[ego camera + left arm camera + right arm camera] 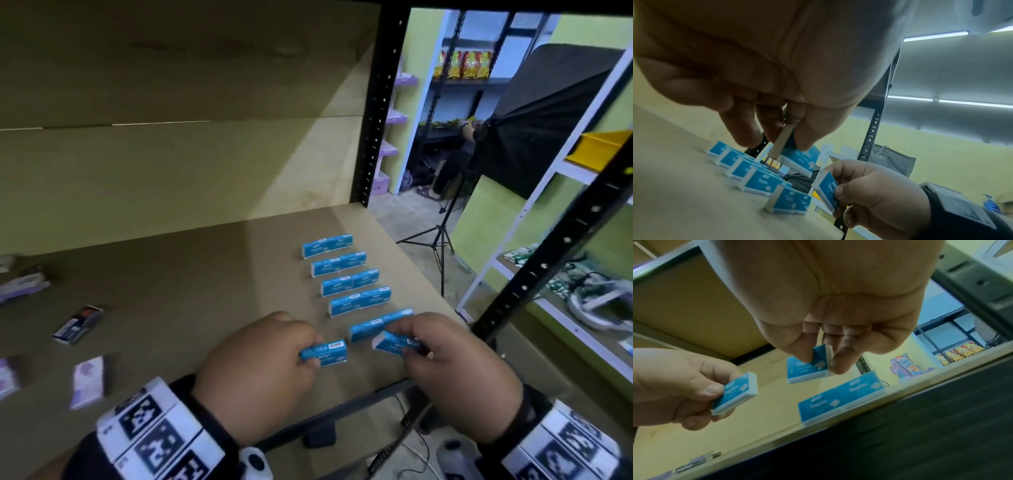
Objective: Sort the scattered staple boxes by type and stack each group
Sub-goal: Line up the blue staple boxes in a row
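Observation:
On the brown shelf board (212, 274) at the right, blue staple boxes stand on edge in paired rows, from the far row (327, 245) to the nearest row (378, 325). My left hand (312, 353) pinches one blue box (330, 353) just above the board, in front of the rows. The left wrist view shows that box (783, 142) edge-on between thumb and fingers. My right hand (406, 342) pinches a second blue box (390, 344) over the nearest row; the right wrist view shows this box (807, 369) hanging above a pair (840, 399).
Purple boxes (87, 382) and a dark box (78, 323) lie scattered on the left of the board. Black uprights (376, 109) frame the shelf, one (534, 274) close to my right hand. The board's front edge (342, 407) runs under my wrists.

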